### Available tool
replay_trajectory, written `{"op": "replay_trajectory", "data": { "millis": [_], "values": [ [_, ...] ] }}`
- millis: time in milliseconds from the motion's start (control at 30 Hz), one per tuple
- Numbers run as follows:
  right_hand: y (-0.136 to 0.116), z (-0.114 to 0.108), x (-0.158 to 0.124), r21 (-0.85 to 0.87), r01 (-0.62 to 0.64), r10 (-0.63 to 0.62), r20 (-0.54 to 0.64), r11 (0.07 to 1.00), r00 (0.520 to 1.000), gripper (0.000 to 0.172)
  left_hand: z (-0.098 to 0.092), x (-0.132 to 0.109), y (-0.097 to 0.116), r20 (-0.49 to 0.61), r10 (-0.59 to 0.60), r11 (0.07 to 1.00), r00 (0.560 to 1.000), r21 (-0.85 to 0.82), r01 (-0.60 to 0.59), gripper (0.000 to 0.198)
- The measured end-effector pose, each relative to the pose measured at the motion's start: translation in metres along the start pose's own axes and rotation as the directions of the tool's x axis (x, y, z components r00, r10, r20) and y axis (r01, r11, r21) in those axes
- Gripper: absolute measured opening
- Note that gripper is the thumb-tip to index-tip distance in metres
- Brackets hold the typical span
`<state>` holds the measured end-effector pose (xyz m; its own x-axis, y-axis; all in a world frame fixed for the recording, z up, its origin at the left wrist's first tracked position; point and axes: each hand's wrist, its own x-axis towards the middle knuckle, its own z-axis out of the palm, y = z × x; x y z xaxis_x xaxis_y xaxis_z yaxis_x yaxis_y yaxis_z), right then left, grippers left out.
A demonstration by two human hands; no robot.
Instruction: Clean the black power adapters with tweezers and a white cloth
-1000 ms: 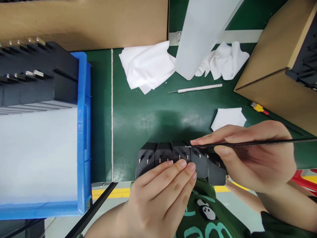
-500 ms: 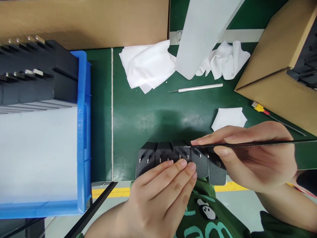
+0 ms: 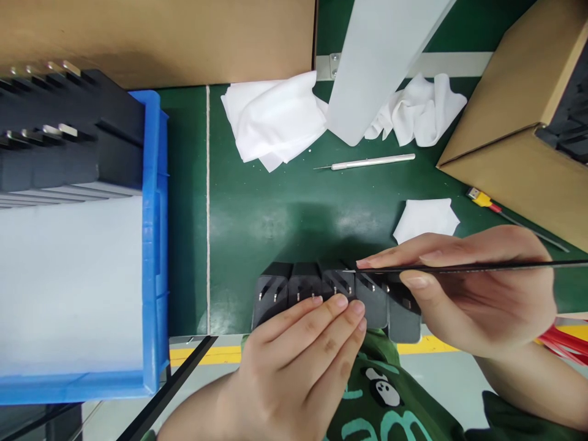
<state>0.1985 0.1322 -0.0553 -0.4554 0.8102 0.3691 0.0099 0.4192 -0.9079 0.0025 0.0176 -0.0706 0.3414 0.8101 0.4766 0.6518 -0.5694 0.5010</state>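
Several black power adapters with metal plug prongs stand side by side in a row at the table's near edge. My left hand is closed over the front of the row, its fingers pressed together on the adapters; the thumb is hidden. In my right hand, a long thin black tool, seen edge-on, is pinched between thumb and fingers. Its thin tip reaches over the adapters near the middle of the row. Whether it touches them I cannot tell.
At left, a blue tray holds more black adapters. White cloths, a white pen-like pick and a small white wipe lie beyond my hands. A cardboard box and a yellow-ended cable are at right.
Both hands hold nearly the same pose on the adapters and the tool. The view shifts slightly, and red cables show more at the right edge.
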Motion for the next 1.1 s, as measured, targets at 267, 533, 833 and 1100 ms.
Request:
{"op": "replay_trajectory", "data": {
  "millis": [267, 533, 833, 1100],
  "values": [
    [-0.0001, 0.0009, 0.0015, 0.015, 0.005, -0.006, 0.015, 1.000, 1.000, 0.047, -0.0003, 0.0010, -0.0005, 0.005, 0.014, 1.000, 1.000, 0.017, -0.014, 0.038],
    [0.0029, -0.0005, -0.0004, 0.017, 0.029, -0.029, 0.020, 0.999, 0.999, 0.047, -0.0003, 0.0000, -0.0002, 0.006, 0.009, 1.000, 1.000, 0.014, -0.009, 0.038],
    [0.0024, -0.0004, -0.0007, 0.003, 0.034, -0.034, 0.005, 0.999, 0.999, 0.048, -0.0001, 0.0010, 0.0002, -0.004, -0.004, 1.000, 1.000, 0.012, 0.004, 0.036],
    [0.0013, 0.0004, -0.0041, 0.003, 0.021, -0.021, -0.077, 1.000, 0.997, 0.047, 0.0003, 0.0026, 0.0007, -0.008, -0.009, 1.000, 1.000, 0.006, 0.009, 0.035]
  ]
}}
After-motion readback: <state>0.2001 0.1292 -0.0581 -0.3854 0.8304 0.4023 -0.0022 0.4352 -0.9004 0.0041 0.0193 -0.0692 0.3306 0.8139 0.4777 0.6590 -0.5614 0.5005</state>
